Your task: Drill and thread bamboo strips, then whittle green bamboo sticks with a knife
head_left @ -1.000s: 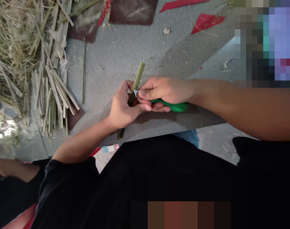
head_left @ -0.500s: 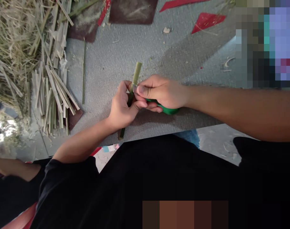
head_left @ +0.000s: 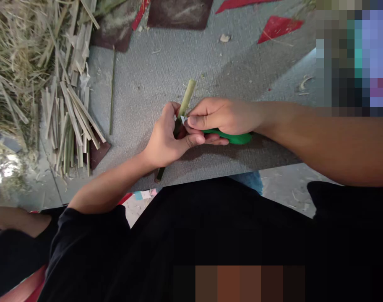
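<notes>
My left hand [head_left: 168, 138] is closed around a slim green stick [head_left: 187, 94], which looks like bamboo or a plant stem. Its upper end is pale and bare, while the lower end, dark green, comes out below my palm near the table edge. My right hand [head_left: 221, 117] grips a tool with a green handle [head_left: 238, 137]. A small whitish piece, perhaps its blade [head_left: 183, 119], shows against the stick beside my right thumb; the fingers hide most of the tool, so its exact kind is unclear. My left thumb reaches across to the fingers of my right hand.
On the left lie a heap of tangled shavings [head_left: 21, 46] and a pile of cut strips [head_left: 74, 121]. One thin strip [head_left: 112, 92] lies apart. Brown sheets [head_left: 180, 14] and red pieces [head_left: 279, 28] are at the back. Another person's arm [head_left: 18, 219] shows at the lower left.
Both hands have shifted slightly right, and the stick's pale top leans further right. The green handle now reaches farther right. The whole view has moved a little too.
</notes>
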Tool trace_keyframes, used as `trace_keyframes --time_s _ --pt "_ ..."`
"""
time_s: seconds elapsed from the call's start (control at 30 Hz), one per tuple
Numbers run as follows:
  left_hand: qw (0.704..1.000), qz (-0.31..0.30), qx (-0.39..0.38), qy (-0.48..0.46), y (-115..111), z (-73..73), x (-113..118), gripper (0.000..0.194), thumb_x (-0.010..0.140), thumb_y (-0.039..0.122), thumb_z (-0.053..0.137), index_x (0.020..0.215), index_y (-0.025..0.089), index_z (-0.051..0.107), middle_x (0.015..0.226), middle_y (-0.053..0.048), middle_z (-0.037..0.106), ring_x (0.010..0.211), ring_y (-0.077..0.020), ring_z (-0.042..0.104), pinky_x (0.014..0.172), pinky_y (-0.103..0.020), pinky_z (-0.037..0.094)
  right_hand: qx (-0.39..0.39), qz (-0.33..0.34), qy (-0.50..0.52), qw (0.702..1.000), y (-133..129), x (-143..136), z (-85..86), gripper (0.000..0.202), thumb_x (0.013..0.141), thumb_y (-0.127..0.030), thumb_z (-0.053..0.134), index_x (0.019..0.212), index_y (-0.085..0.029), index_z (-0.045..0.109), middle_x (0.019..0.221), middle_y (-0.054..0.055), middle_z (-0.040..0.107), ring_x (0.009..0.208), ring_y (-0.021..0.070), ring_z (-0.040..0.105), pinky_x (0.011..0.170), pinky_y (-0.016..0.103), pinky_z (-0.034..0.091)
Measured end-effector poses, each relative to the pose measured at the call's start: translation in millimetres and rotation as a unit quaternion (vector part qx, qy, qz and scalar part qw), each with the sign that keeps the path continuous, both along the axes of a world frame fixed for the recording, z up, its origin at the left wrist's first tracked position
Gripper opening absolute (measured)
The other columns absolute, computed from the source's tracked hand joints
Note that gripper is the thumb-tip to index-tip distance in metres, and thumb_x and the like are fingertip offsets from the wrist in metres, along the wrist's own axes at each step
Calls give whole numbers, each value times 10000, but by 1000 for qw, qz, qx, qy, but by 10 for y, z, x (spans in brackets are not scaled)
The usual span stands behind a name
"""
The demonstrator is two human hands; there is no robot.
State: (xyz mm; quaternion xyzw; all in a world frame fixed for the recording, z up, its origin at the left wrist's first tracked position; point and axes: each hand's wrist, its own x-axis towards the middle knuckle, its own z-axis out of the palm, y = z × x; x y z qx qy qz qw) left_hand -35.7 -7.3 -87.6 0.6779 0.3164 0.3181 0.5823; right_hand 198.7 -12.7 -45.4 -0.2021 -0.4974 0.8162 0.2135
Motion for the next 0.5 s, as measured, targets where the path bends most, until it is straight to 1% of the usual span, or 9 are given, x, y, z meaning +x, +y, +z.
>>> trace_keyframes --time_s 0.1,0.23,0.3,0.4,0.5 --pt "999 -21 24 14 -5 -26 -19 788 788 691 1025 1218 276 511 899 62 587 687 -86 578 599 -266 466 -8 19 -2 1000 6 11 2 545 1294 -450 512 859 -138 615 614 -60 494 447 43 505 456 141 424" --pt "997 -22 70 27 -12 -62 -28 766 847 714 975 1271 276 511 951 42 617 728 -109 626 632 -293 510 -33 35 -15 999 6 4 33 562 1283 -515 525 875 -139 617 605 -66 487 440 43 497 446 143 417" --pt "996 -17 89 28 -24 -83 -32 748 881 718 949 1296 278 509 982 33 636 753 -118 644 660 -307 530 -53 30 -19 998 -2 -18 25 566 1278 -536 528 877 -147 616 594 -66 484 426 51 489 428 159 401" --pt "995 -4 100 28 -32 -107 -52 698 934 712 908 1305 279 506 983 32 638 767 -123 635 696 -323 531 -64 -7 -18 998 -30 -70 -6 587 1292 -524 480 856 -154 611 569 -56 475 389 60 468 394 181 351" --pt "995 6 98 24 -11 -115 -74 639 967 684 891 1281 277 512 925 45 625 740 -120 607 697 -325 507 -40 -76 -31 996 -70 -118 -7 573 1286 -515 490 844 -165 589 574 -44 485 399 72 468 385 187 372"
